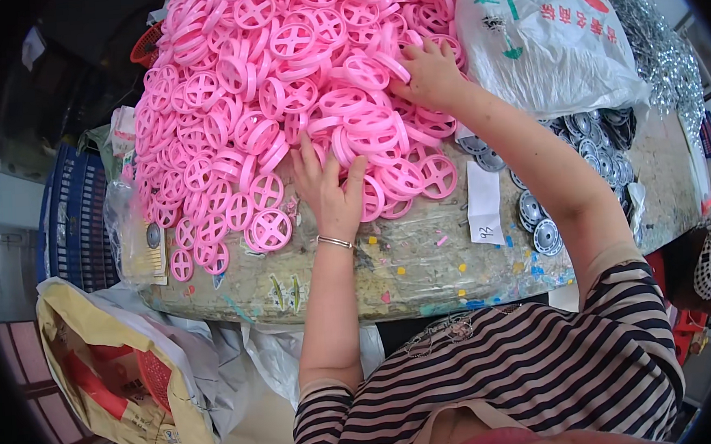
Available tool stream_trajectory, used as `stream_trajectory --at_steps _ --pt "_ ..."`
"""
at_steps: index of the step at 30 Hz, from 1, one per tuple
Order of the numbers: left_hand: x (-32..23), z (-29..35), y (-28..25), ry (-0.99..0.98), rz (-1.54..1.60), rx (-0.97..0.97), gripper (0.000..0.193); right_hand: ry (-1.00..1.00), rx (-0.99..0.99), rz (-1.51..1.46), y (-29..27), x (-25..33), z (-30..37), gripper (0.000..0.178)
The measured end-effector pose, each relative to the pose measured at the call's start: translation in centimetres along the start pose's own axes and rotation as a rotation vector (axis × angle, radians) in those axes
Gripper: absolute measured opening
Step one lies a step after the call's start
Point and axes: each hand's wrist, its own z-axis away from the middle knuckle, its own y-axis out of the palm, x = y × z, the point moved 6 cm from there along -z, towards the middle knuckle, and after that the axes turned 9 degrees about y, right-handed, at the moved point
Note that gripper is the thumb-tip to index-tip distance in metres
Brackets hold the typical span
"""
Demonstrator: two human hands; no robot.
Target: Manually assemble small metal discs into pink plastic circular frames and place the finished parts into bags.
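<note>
Shirt (495, 376) nearest, hands (325, 193) touch wheels (271, 229) (sack (128, 431): red mesh (155, 379)).

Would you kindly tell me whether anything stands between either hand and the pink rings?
Nothing visible does: the left hand touches the pink rings at their near edge, the right hand at their right side. The white bag lies farther right.

The left hand (329, 193) is touching the near edge of a heap of pink rings (271, 229); the right hand (434, 77) is resting on the heap's right side. A white bag (553, 63) is lying beside the heap, tinsel (661, 53) to its right. Grey discs (547, 236) and a paper slip (484, 202) are lying on the table (420, 287). An open sack (190, 419) is standing at the left.
</note>
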Motion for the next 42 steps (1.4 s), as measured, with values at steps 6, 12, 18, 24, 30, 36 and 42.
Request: stream_trajectory --at_steps 6,12,18,24,30,36,42 --pt "-2.3 0.6 0.6 -0.023 -0.026 0.028 0.053 0.017 0.055 -0.118 -2.2 -0.6 3.2 0.044" --pt "-3.5 1.1 -0.3 -0.071 0.107 0.033 0.063 -0.047 -0.061 -0.374 -5.9 -2.8 7.0 0.036" --pt "-5.1 2.2 -2.5 -0.140 0.130 -0.007 0.064 0.423 0.494 -1.199 -8.5 -4.4 11.3 0.035" --pt "-9.3 4.1 -2.4 -0.278 0.566 -0.071 0.042 0.503 0.639 -1.425 -7.2 -5.1 15.9 0.032" --pt "-16.3 7.9 1.9 -0.631 1.350 0.175 0.037 -0.083 0.067 -0.685 -9.2 -0.1 23.8 0.065" --pt "-16.1 10.6 2.6 -0.819 1.379 0.234 0.033 -0.011 -0.015 -0.653 -9.2 -2.9 24.8 0.060" --pt "-14.4 12.2 2.4 -0.857 1.318 0.219 0.030 0.330 -0.058 -0.455 -4.3 -9.3 20.1 0.053"
